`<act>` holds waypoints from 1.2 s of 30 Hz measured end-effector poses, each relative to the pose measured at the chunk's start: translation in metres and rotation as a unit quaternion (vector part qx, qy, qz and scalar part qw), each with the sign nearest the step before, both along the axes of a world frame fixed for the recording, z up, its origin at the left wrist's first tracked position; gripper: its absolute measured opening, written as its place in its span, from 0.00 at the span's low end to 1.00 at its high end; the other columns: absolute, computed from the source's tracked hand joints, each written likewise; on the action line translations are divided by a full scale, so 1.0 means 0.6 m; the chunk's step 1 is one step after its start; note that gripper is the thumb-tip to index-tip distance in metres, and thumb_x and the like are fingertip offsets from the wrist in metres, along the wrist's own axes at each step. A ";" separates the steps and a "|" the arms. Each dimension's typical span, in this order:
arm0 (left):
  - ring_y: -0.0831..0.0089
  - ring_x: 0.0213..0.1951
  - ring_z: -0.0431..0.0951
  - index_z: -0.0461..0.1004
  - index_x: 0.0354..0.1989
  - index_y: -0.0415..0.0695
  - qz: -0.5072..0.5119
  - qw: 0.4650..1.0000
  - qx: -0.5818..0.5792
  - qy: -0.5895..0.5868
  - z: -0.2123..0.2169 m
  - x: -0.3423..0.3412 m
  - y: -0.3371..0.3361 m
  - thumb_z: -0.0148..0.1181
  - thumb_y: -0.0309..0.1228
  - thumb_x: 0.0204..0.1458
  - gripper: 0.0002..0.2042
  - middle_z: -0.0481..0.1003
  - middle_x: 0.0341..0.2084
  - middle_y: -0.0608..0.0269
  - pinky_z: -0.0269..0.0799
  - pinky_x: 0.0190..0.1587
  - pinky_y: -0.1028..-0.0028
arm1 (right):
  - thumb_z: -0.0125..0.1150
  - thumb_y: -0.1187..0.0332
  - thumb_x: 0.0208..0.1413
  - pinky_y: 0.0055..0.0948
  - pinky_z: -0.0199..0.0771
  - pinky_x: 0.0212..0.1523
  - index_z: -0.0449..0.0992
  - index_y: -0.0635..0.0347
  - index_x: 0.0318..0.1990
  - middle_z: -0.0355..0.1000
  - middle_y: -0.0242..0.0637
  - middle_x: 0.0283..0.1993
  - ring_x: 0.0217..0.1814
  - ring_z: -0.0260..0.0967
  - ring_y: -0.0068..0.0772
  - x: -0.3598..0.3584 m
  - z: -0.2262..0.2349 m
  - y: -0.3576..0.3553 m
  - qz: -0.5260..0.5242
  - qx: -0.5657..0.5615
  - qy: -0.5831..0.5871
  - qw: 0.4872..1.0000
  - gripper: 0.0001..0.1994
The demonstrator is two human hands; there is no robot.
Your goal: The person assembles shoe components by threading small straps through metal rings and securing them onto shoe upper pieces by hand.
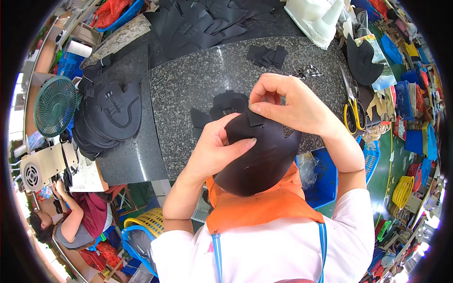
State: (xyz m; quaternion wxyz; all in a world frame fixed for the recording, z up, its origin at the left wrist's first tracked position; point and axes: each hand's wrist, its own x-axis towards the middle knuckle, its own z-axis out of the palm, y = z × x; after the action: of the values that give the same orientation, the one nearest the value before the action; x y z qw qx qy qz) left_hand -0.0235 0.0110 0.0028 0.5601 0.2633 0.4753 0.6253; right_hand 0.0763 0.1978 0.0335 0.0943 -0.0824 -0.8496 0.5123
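Note:
A rounded black leather-like panel [259, 162], notched along its far edge, is held up in front of my body. My left hand [219, 148] grips its left side, thumb on top and fingers hidden underneath. At the far edge, my right hand [290, 101] pinches a small square black tab [256, 118] that lies against the panel. Just beyond, partly covered by the panel, more dark cut pieces [226, 101] rest on the speckled stone tabletop [184, 78]. Several small black squares [267, 55] lie farther back.
Stacked black panels [111, 111] lie at left, beside a green fan [55, 104]. Loose black cutouts [203, 23] cover the back. At right are yellow-handled scissors [353, 106], small metal parts [309, 71] and a white plastic container [315, 19]. Another person [78, 217] sits at lower left.

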 end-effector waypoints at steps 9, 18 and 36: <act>0.79 0.39 0.77 0.72 0.48 0.34 0.010 0.998 -0.029 -0.054 -0.003 0.005 0.001 0.58 0.21 0.55 0.13 0.78 0.38 0.63 0.74 0.42 0.77 | 0.63 0.67 0.54 0.25 0.59 0.18 0.77 0.67 0.27 0.64 0.34 0.15 0.17 0.58 0.19 0.006 -0.012 0.001 0.020 -0.034 -0.021 0.999 0.11; 0.80 0.40 0.76 0.72 0.49 0.34 -0.050 0.997 -0.038 -0.042 0.004 0.010 -0.001 0.55 0.26 0.59 0.12 0.77 0.39 0.64 0.72 0.44 0.77 | 0.62 0.69 0.54 0.25 0.60 0.22 0.77 0.68 0.28 0.66 0.34 0.18 0.21 0.59 0.18 0.007 -0.001 0.000 0.038 -0.030 -0.042 0.998 0.09; 0.80 0.40 0.76 0.72 0.47 0.35 -0.031 0.980 -0.063 0.188 -0.017 0.015 0.012 0.60 0.17 0.51 0.14 0.78 0.38 0.64 0.72 0.44 0.78 | 0.57 0.59 0.61 0.22 0.54 0.20 0.76 0.65 0.25 0.60 0.19 0.18 0.22 0.53 0.11 0.019 -0.042 0.014 0.058 -0.204 -0.149 0.966 0.18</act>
State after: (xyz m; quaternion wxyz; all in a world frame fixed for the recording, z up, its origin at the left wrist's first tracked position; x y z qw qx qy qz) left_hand -0.0145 0.0181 -0.0075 0.4953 0.3546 0.6020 0.5163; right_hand 0.0879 0.2060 0.0083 -0.0815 -0.1261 -0.7346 0.6616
